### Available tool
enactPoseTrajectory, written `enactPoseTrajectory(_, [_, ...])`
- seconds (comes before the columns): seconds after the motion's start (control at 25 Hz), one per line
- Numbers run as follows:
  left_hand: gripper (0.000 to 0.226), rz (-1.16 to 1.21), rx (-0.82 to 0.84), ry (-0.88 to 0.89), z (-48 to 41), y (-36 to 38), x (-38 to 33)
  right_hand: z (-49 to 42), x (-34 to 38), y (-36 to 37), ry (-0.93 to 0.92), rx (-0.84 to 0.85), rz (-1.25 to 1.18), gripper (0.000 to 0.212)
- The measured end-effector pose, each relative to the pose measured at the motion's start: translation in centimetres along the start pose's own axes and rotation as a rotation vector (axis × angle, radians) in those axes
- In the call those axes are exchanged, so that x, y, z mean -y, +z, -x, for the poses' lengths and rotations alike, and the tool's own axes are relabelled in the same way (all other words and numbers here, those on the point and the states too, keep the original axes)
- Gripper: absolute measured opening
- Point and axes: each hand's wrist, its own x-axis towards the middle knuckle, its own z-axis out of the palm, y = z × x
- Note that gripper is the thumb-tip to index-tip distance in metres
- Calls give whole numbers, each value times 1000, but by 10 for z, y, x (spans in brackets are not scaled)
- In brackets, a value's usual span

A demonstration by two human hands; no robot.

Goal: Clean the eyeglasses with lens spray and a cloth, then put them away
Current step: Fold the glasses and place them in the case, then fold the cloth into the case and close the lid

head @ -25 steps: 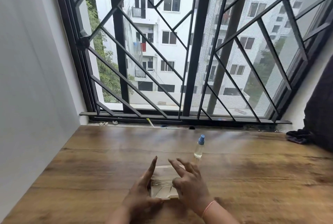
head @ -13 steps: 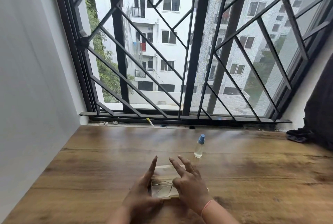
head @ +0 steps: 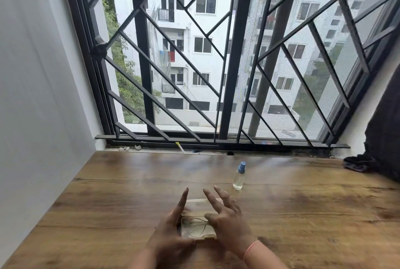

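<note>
A clear plastic glasses case (head: 200, 204) lies on the wooden table (head: 108, 203) near its front edge. Thin-framed eyeglasses (head: 193, 226) show inside it. My left hand (head: 171, 236) cups the case's left side, thumb at the near edge and index finger stretched along the side. My right hand (head: 227, 223) sits over the right side, thumb pressed on the case's middle and fingers spread above the far half. A small clear spray bottle (head: 239, 176) with a blue cap stands upright just beyond my right hand, apart from it.
A white wall (head: 32, 95) borders the table on the left. A barred window (head: 229, 63) closes off the back. A dark crumpled cloth (head: 357, 163) lies at the far right corner beside a dark curtain (head: 385, 117). A small yellow-tipped stick (head: 180, 147) rests on the sill.
Both hands stay at the case. The fingers of my right hand have lifted and spread a little wider over the far half.
</note>
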Motion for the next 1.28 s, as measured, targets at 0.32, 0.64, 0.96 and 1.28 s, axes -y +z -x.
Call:
enactPoseTrajectory(0.32, [117, -30, -66, -30, 2, 3, -1, 23, -30, -7, 438, -362, -380, 47])
enactPoseTrajectory(0.64, [120, -85, -463, -28, 4, 9, -2, 78, -45, -16, 855, -309, -387, 44])
enactPoseTrajectory(0.96, [141, 73, -425, -153, -2, 4, 1, 82, -36, -11, 922, -102, -584, 43])
enactPoseTrajectory(1.28, [141, 118, -394, -169, -2, 2, 4, 76, -40, -14, 914, 21, -657, 41])
